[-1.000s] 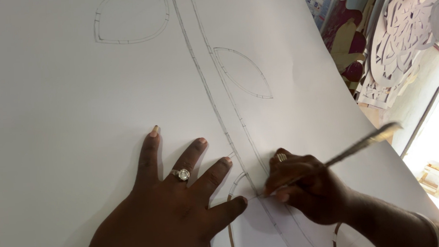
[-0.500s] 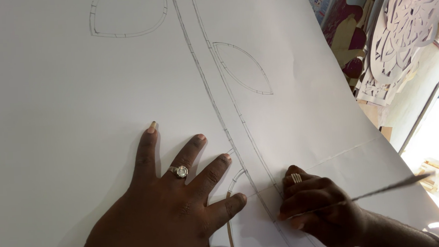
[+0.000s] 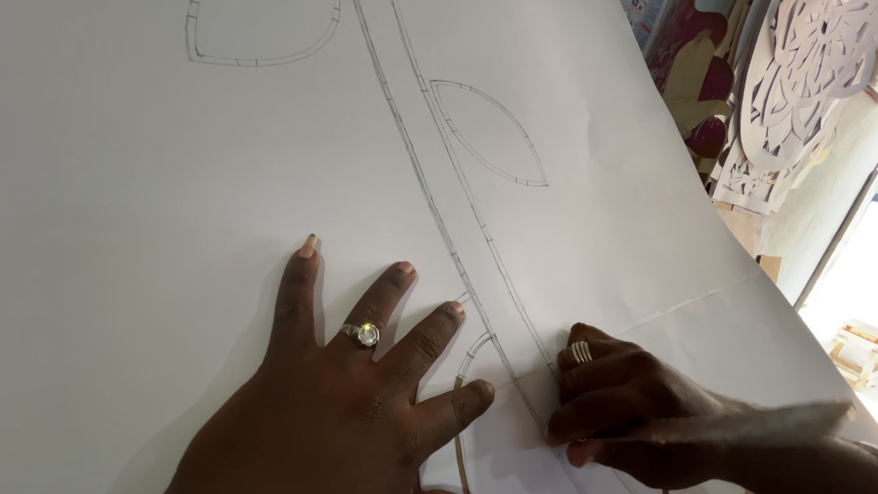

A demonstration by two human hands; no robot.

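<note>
Two pencilled lines run side by side down a large white sheet (image 3: 156, 192), forming a long curved stem with leaf outlines (image 3: 488, 134) drawn beside it, and it is along the lower end of this stem (image 3: 480, 265) that the work is centred. The sheet fills nearly the whole view and curls downward at its right edge. A thin, blurred tool (image 3: 769, 422) is gripped in the right hand (image 3: 638, 417), whose fingers are curled tightly round it with the knuckles raised; the tip is hidden under the hand, so whether it meets the paper cannot be told. A banded ring (image 3: 582, 352) is worn on one finger. The left hand (image 3: 348, 422) is laid flat and open on the sheet just beside the line, fingers spread, palm down, with a stone ring (image 3: 365, 333) on one finger.

For the step to be done well, the paper is best kept pinned flat close to the tool, as is seen here, the fingertips kept clear of the line, and the tool guided slowly along the curve rather than forced, in judgement.

Beyond the sheet's right edge, cut-out paper ornaments (image 3: 810, 67) and coloured card shapes (image 3: 695, 73) are stacked against a wall.
</note>
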